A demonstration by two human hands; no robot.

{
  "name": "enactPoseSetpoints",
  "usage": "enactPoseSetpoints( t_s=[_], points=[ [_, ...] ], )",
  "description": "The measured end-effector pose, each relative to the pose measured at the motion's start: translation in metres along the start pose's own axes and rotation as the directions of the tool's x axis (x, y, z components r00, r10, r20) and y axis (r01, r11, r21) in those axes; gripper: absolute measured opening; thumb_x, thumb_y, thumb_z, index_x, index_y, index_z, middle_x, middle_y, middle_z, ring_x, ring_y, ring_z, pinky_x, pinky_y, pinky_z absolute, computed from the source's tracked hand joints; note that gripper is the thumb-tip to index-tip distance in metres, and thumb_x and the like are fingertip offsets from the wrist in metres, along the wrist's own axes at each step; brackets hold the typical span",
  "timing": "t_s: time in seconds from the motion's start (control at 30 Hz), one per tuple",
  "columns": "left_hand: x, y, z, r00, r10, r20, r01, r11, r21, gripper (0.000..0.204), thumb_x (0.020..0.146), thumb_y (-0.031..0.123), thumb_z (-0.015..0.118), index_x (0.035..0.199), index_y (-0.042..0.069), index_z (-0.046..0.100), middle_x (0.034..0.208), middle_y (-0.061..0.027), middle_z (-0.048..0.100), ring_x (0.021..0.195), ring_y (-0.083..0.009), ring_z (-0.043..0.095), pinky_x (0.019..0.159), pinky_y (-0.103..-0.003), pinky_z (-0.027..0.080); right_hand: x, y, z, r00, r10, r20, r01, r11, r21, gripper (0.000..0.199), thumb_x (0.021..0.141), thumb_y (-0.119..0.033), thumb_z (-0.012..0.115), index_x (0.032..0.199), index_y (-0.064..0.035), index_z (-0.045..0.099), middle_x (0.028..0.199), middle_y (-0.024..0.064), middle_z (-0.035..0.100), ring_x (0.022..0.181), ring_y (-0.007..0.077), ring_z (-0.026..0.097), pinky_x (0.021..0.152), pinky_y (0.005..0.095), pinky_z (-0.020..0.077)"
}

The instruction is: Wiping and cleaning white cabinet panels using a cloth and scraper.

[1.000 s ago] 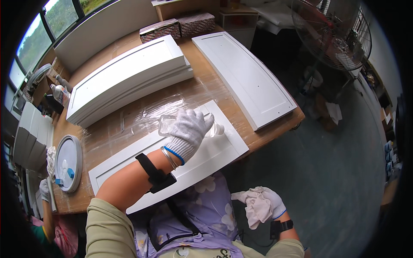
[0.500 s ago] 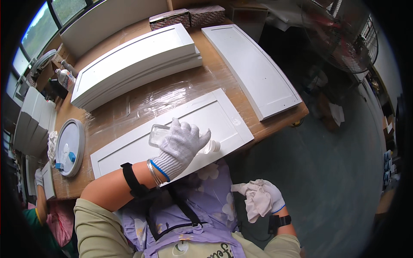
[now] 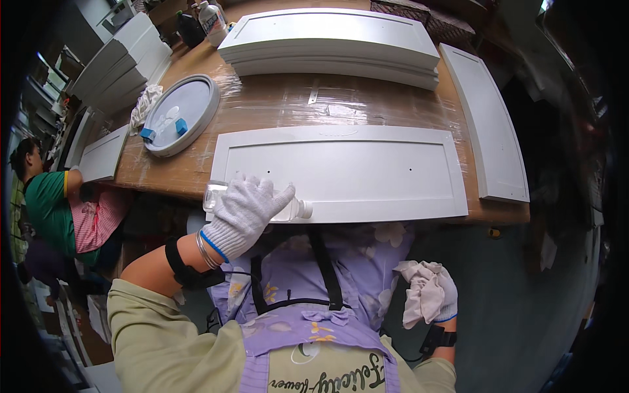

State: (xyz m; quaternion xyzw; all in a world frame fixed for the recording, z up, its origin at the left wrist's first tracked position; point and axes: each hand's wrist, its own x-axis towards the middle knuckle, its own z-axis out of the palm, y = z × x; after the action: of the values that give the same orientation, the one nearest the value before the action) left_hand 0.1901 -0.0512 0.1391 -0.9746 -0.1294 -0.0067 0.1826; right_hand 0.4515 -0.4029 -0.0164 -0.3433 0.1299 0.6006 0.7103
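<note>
My left hand, in a white knit glove with a blue cuff edge, is wrapped round a clear plastic bottle with a white cap end. The bottle lies sideways over the near left edge of a white framed panel. Two small dark holes show in the panel, and a wet-looking streak runs along its far rim. My right hand, also gloved, grips a crumpled pale cloth below the table's front edge, apart from the panel. Its fingers are partly hidden by the cloth.
Behind lies a stack of white panels; another panel lies at the right. A grey round lid with blue pieces sits left, beside a white rag. A co-worker in a green shirt is at far left.
The view has turned, so the table now lies more squarely ahead. My left hand has carried the bottle toward the panel's near left edge. My right hand still holds the cloth.
</note>
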Motion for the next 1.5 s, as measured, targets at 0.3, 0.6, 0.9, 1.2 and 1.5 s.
enactPoseSetpoints(
  t_s=[0.3, 0.6, 0.9, 1.2, 1.5],
  points=[
    [0.046, 0.037, 0.012, 0.997, 0.046, -0.061, -0.050, 0.997, -0.064, 0.041, 0.079, 0.012, 0.056, 0.120, 0.018, 0.055, 0.080, -0.0079, 0.059, 0.074, -0.0242, 0.060, 0.064, -0.036, 0.047, -0.021, 0.003, 0.031, 0.995, -0.100, 0.027, 0.102, 0.990, -0.102, 0.028, 0.096, -0.018, 0.042, 0.107, 0.0032, 0.056, 0.095, 0.0160, 0.063, 0.079, 0.0245, 0.063, 0.070, 0.0367, 0.0542],
    [0.179, 0.138, 0.002, 0.975, 0.163, -0.152, -0.182, 0.975, -0.124, 0.043, 0.082, 0.015, 0.058, 0.124, 0.017, 0.051, 0.090, -0.0060, 0.062, 0.085, -0.0229, 0.062, 0.073, -0.036, 0.042, -0.063, 0.012, -0.024, 0.995, 0.032, 0.097, -0.065, 0.932, 0.357, 0.050, 0.094, -0.022, 0.038, 0.129, 0.0125, 0.039, 0.103, 0.0176, 0.061, 0.080, 0.0248, 0.061, 0.073, 0.0365, 0.0523],
    [0.171, 0.123, -0.001, 0.989, 0.134, -0.054, -0.139, 0.986, -0.092, 0.043, 0.082, 0.015, 0.058, 0.125, 0.017, 0.050, 0.087, -0.0054, 0.061, 0.083, -0.0228, 0.062, 0.070, -0.037, 0.044, -0.062, 0.011, -0.022, 1.000, 0.020, 0.002, -0.020, 0.957, 0.288, 0.039, 0.096, -0.022, 0.036, 0.118, 0.0069, 0.050, 0.100, 0.0164, 0.063, 0.074, 0.0248, 0.061, 0.070, 0.0356, 0.0528],
    [0.022, 0.022, 0.000, 0.999, -0.037, -0.039, 0.033, 0.995, -0.098, 0.043, 0.078, 0.011, 0.056, 0.121, 0.017, 0.055, 0.078, -0.0097, 0.058, 0.072, -0.0271, 0.061, 0.062, -0.037, 0.049, -0.030, 0.009, 0.015, 0.974, -0.224, -0.033, 0.213, 0.956, -0.200, 0.020, 0.095, -0.013, 0.047, 0.099, 0.0038, 0.056, 0.081, 0.0106, 0.060, 0.060, 0.0197, 0.055, 0.052, 0.0314, 0.0475],
    [-0.090, -0.038, 0.007, 0.957, -0.276, 0.085, 0.275, 0.961, 0.030, 0.042, 0.074, 0.014, 0.064, 0.115, 0.016, 0.060, 0.073, -0.0097, 0.055, 0.065, -0.0263, 0.058, 0.058, -0.038, 0.044, 0.001, 0.008, 0.050, 0.987, -0.150, 0.050, 0.158, 0.950, -0.269, 0.020, 0.096, -0.014, 0.043, 0.096, 0.0016, 0.055, 0.078, 0.0129, 0.058, 0.056, 0.0190, 0.053, 0.050, 0.0310, 0.0465]
  ],
)
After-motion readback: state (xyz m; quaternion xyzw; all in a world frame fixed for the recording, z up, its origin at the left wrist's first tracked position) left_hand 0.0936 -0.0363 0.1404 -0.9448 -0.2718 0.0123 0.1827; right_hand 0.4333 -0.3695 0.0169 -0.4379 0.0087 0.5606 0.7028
